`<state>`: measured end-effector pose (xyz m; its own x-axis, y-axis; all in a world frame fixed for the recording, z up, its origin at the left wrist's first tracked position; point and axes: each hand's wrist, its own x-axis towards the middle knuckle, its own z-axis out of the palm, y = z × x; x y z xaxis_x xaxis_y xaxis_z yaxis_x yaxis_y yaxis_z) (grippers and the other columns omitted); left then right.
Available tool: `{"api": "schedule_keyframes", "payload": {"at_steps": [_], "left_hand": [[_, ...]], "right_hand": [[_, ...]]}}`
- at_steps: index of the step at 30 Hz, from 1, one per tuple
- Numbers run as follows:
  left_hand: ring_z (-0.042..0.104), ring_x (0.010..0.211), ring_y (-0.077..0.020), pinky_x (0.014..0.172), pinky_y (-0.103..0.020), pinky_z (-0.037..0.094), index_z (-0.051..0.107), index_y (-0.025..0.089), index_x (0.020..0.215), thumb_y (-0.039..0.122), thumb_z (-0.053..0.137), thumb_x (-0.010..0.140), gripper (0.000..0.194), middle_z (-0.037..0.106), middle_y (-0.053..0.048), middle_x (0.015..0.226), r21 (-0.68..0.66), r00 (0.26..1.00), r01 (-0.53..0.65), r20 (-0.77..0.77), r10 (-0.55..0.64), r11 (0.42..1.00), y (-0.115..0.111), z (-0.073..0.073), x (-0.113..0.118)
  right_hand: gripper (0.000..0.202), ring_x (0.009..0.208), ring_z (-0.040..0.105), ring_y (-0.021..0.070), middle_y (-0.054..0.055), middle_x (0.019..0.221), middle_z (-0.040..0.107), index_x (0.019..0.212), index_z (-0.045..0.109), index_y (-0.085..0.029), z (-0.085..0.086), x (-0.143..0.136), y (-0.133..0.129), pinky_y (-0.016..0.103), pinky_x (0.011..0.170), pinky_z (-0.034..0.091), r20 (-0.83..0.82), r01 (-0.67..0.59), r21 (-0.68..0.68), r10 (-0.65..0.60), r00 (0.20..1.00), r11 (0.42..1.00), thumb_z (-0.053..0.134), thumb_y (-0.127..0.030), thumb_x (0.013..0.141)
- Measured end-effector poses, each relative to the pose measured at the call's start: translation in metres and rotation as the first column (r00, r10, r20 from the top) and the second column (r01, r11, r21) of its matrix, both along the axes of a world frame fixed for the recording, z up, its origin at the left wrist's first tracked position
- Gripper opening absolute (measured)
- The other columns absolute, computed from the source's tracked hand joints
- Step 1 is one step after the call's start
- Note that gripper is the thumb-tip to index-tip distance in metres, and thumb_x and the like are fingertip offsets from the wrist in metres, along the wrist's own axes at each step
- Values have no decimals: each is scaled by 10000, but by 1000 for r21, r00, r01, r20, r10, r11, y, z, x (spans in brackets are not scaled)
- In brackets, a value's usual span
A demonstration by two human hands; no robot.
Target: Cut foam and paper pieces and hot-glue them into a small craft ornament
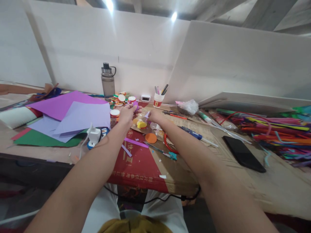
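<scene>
My left hand (130,113) reaches over the middle of the table, its fingers closed on a small purple paper piece (135,105). Close by on the right, my right hand (155,116) is bent down with its fingers together at a small pale lilac paper piece (147,115); its fingertips are partly hidden. Below the hands lie a yellow piece (141,124) and an orange disc (151,138). A purple paper strip (136,142) rests on the red and brown cardboard (128,165). Red curved handles (167,144) show beside my right forearm.
Purple, lilac and green paper sheets (82,118) spread at the left, beside a white plug (94,135). A water bottle (108,82) and a pen cup (158,99) stand at the back. Rightward lie a black phone (243,153) and many coloured fuzzy sticks (274,129).
</scene>
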<state>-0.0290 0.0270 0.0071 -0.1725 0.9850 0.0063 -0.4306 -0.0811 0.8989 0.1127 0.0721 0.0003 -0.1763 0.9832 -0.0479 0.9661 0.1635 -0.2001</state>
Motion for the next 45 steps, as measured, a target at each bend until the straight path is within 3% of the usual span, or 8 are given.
{"api": "schedule_keyframes", "payload": {"at_steps": [8, 14, 19, 24, 30, 36, 41, 45], "left_hand": [[607, 527, -41, 433, -127, 360, 615, 118, 817, 115, 573, 851, 54, 708, -39, 769, 18, 1000, -9, -8, 9, 1000, -2, 6, -3], [646, 580, -60, 441, -131, 369, 625, 140, 838, 163, 637, 818, 33, 724, -42, 816, 66, 997, 75, 0, -75, 995, 1, 11, -9], [670, 632, -78, 452, -134, 379, 627, 143, 878, 189, 676, 802, 102, 737, -59, 876, 79, 972, 228, -82, -222, 970, -3, 13, -6], [672, 613, -83, 457, -130, 396, 614, 128, 876, 153, 701, 775, 135, 734, -64, 819, 95, 948, 299, -144, -285, 949, -5, 10, -1], [699, 629, -125, 455, -143, 423, 586, 134, 881, 194, 747, 746, 219, 725, -54, 764, 108, 896, 394, -266, -355, 913, -12, 6, 11], [703, 620, -145, 485, -170, 486, 600, 121, 916, 225, 772, 735, 270, 723, -63, 740, 60, 819, 486, -378, -431, 872, -24, 6, 23], [719, 654, -165, 515, -196, 532, 595, 128, 881, 245, 675, 831, 151, 719, -72, 766, 18, 792, 563, -298, -533, 826, -23, 7, 23], [721, 660, -166, 537, -207, 554, 611, 124, 894, 205, 611, 869, 85, 708, -74, 742, -24, 779, 578, -281, -560, 816, -20, 8, 21]], "right_hand": [[306, 740, 641, 124, 27, 876, 727, 1015, 708, -185, 15, 18, -16, 198, 610, 427, -203, 18, 84, -1, 979, 996, 685, -386, 785], [208, 672, 599, 119, -4, 755, 694, 839, 722, -187, 11, -9, -75, 205, 586, 391, -314, -335, 55, 335, 888, 940, 776, -320, 689], [147, 621, 560, 121, 2, 713, 675, 790, 713, -164, 3, -25, -107, 226, 553, 352, -253, -467, 25, 458, 852, 884, 746, -282, 709], [95, 674, 559, 120, 1, 729, 663, 774, 673, -164, 7, -7, -105, 232, 634, 380, -497, -247, 228, 331, 802, 942, 596, -206, 808], [226, 761, 554, 134, 24, 850, 643, 877, 596, -166, 8, 21, -85, 255, 702, 426, -853, 223, 342, 202, 481, 913, 541, -383, 844], [199, 635, 508, 115, -9, 711, 602, 779, 615, -172, 3, 33, -77, 244, 605, 402, -902, 173, 290, 208, 378, 941, 622, -371, 759], [143, 515, 436, 84, -45, 597, 534, 699, 580, -179, 7, 38, -77, 224, 505, 348, -972, 139, 140, 109, 210, 980, 657, -300, 704], [107, 499, 425, 74, -51, 566, 518, 677, 578, -173, 8, 40, -74, 211, 479, 327, -975, 97, 93, 70, 212, 991, 637, -255, 714]]}}
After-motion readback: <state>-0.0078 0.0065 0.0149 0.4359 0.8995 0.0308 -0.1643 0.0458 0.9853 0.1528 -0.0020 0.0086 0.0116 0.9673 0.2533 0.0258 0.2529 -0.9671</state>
